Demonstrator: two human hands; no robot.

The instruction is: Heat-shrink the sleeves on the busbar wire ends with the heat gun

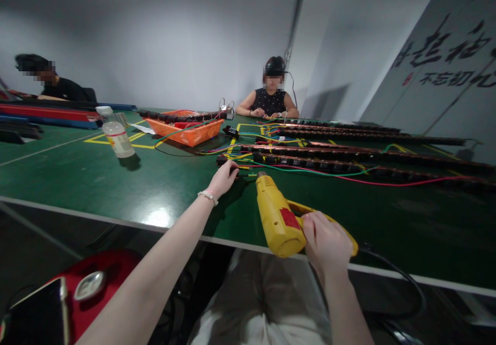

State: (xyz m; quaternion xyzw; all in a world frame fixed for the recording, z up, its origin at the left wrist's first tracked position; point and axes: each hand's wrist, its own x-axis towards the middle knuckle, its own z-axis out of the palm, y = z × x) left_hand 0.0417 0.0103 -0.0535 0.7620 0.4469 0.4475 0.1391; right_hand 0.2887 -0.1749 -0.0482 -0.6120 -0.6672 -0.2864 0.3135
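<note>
My right hand point(324, 240) is wrapped round the handle of a yellow heat gun point(276, 217), whose nozzle points away from me toward the wires. My left hand point(223, 177) reaches forward over the green table point(77, 179), fingers pinched on the end of a long black strip point(349, 168) with red, green and yellow wires point(310, 172) running along it. A bead bracelet sits on my left wrist. The heat gun's black cord point(403, 278) trails off the table's near edge to the right.
More long black strips point(349, 138) lie across the right of the table. An orange tray point(189, 128) and a clear plastic bottle point(116, 134) stand at the left. One person sits at the far end, another at the far left. A red bag with a phone point(46, 309) is by my knee.
</note>
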